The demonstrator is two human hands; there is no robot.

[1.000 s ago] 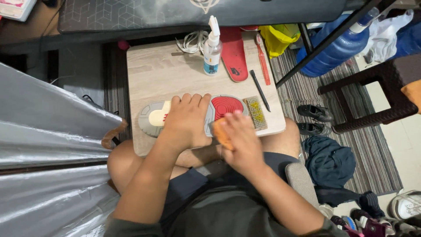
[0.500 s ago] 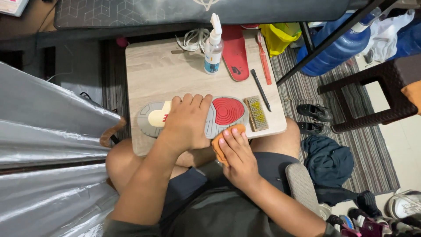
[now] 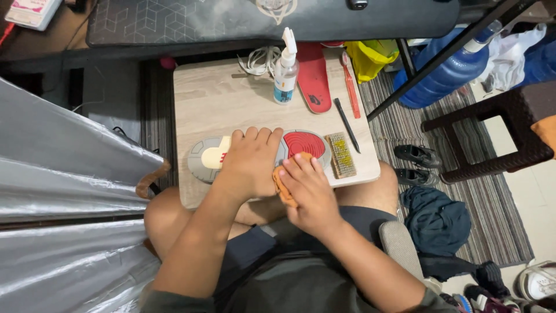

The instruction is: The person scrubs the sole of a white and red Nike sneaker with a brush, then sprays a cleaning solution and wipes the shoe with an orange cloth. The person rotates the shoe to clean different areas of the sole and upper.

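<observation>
Your left hand (image 3: 250,165) lies flat on the shoe sole (image 3: 260,152), fingers spread, pressing it onto the counter (image 3: 220,98) near the front edge. Your right hand (image 3: 310,188) has its fingers curled around an orange cloth (image 3: 282,188) at the sole's near edge, by the round red patch. A small brush (image 3: 340,155) lies just right of the sole. Farther back stands a clear spray bottle (image 3: 285,72) with a blue label, beside a red insole (image 3: 313,78), a red toothbrush (image 3: 350,84) and a black stick (image 3: 346,116). White laces (image 3: 259,59) sit behind.
</observation>
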